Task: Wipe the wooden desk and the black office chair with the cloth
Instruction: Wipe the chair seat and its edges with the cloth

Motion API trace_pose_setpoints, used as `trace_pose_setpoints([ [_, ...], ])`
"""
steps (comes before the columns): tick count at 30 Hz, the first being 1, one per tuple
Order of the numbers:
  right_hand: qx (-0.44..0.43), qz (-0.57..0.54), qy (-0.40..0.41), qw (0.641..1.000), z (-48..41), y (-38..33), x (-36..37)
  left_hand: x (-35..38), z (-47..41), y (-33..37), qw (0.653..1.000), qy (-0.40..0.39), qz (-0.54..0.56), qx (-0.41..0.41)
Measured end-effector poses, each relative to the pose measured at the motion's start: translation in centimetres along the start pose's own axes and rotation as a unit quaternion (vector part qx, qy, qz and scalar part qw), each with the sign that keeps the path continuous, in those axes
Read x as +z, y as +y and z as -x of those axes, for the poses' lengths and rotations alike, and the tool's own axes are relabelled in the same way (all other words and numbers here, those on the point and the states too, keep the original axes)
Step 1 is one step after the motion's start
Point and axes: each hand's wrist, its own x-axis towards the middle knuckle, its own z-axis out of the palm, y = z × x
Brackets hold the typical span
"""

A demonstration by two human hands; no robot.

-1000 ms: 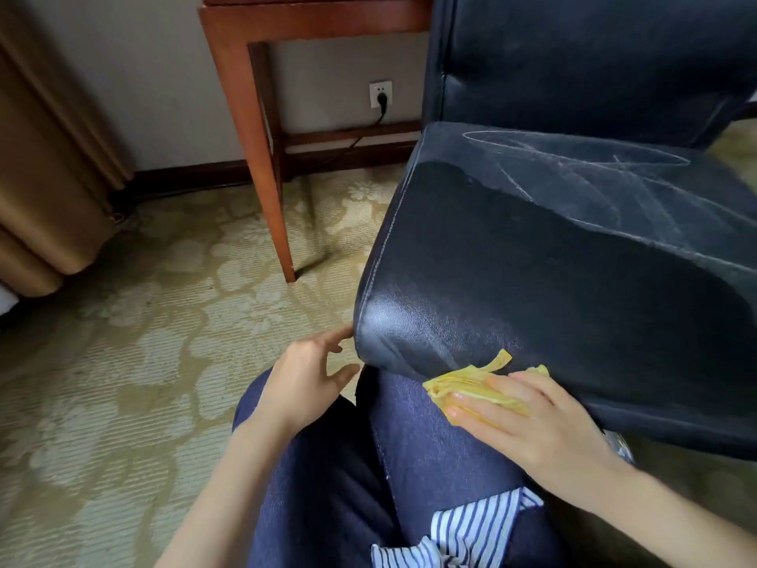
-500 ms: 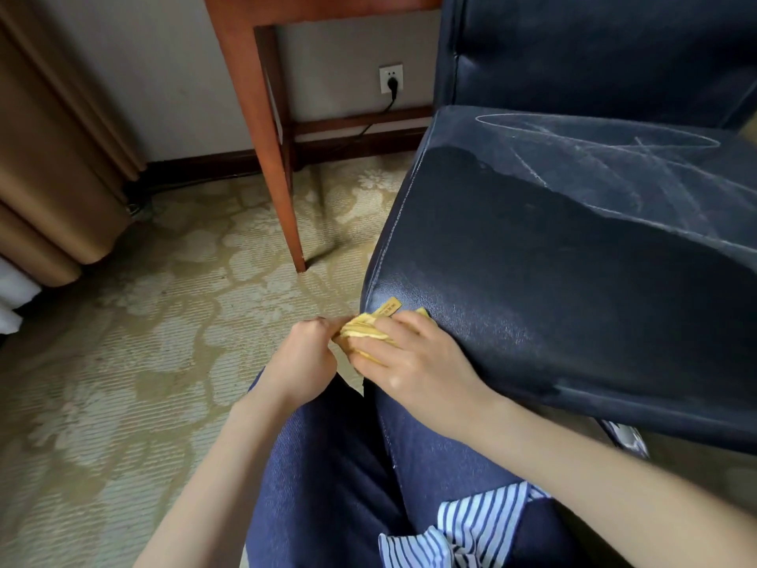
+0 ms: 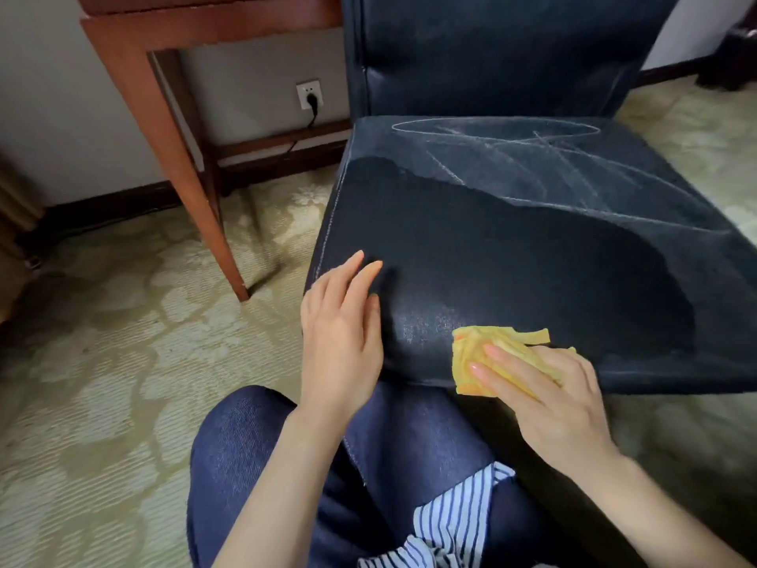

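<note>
On the chair (image 3: 532, 260), at its six o'clock edge, the right grip (image 3: 549, 399) presses flat on the cloth (image 3: 471, 354), the left grip (image 3: 340, 334) rests flat at nine; best wipe hard toward the white marks (image 3: 512, 157) at twelve.

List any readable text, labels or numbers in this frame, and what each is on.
No readable text anywhere.
The seat has pale scribbles, an oval and crossed lines, not letters.
The cloth has a strip at its edge; no print legible.
The socket shows no legible marking.
</note>
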Motion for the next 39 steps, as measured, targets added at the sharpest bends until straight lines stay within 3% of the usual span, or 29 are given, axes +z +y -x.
trace_pose_setpoints([
  [7, 0.091, 0.087, 0.044, 0.991, 4.3, 4.8, -2.3, 4.3, -2.5, 4.6, 0.980, -0.088, -0.128, 0.122],
  [16, 0.380, 0.103, 0.076, 0.916, 7.5, 9.9, -5.5, 6.7, -2.6, 6.5, 0.963, -0.113, -0.217, 0.113],
  [27, 0.546, 0.077, -0.073, 0.831, 1.7, 19.5, -8.1, 7.7, -1.9, 7.7, 0.969, -0.109, -0.204, 0.087],
  [30, 0.570, 0.031, -0.082, 0.817, 0.6, 21.1, -8.2, 7.8, -2.0, 7.8, 0.971, -0.100, -0.199, 0.091],
  [34, 0.548, 0.087, -0.078, 0.829, 0.7, 18.4, -8.0, 7.8, -2.3, 7.9, 0.969, -0.098, -0.205, 0.096],
  [39, 0.493, 0.078, 0.034, 0.866, 1.2, 9.9, -6.6, 7.6, -2.4, 7.4, 0.966, -0.101, -0.215, 0.098],
])
